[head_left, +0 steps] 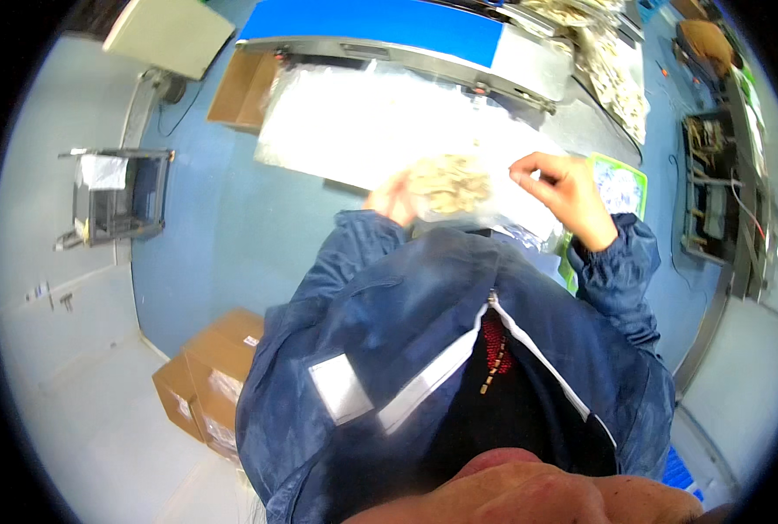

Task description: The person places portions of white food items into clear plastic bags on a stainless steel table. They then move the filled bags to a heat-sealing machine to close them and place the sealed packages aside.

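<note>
A clear plastic bag of pale beige pieces (452, 185) is in front of my chest, over the near edge of the bright white work surface (337, 122). My left hand (393, 199) grips the bag at its left side, its fingers partly hidden behind the bag. To the right of the bag, my right hand (568, 192) is raised with thumb and fingers drawn together in a pinch. Whatever it may hold is too small or too washed out to make out. Glare hides much of the white surface behind both hands.
A blue-topped machine (371, 26) spans the far side. More beige pieces (612, 74) lie heaped at far right. A green-rimmed basket (640, 179) stands beside my right wrist. Cardboard boxes (232, 345) sit on the floor at left, near a metal stand (149, 205).
</note>
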The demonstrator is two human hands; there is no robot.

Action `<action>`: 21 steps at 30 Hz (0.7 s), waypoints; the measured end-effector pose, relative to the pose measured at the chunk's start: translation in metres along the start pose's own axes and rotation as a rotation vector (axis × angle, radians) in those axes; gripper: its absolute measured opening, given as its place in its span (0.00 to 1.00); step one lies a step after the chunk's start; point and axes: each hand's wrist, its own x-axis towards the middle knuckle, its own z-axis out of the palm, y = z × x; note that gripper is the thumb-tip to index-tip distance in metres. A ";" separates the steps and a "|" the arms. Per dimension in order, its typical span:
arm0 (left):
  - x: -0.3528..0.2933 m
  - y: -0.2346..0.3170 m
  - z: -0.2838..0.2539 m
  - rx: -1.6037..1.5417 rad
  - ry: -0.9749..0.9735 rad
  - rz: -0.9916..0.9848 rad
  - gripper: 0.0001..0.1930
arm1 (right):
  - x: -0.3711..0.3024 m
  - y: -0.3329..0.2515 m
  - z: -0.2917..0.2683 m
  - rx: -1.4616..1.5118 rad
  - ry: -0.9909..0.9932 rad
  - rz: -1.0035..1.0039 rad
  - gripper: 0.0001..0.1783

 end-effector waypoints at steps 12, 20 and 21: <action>0.036 0.222 -0.105 0.460 0.633 0.498 0.24 | 0.052 0.290 0.026 -0.750 -0.251 0.529 0.36; 0.032 0.292 -0.156 1.130 1.412 0.281 0.34 | 0.086 0.306 0.038 -0.646 -0.073 0.355 0.12; 0.060 0.265 -0.145 1.270 1.517 0.434 0.32 | 0.083 0.323 0.031 -0.641 -0.086 0.403 0.09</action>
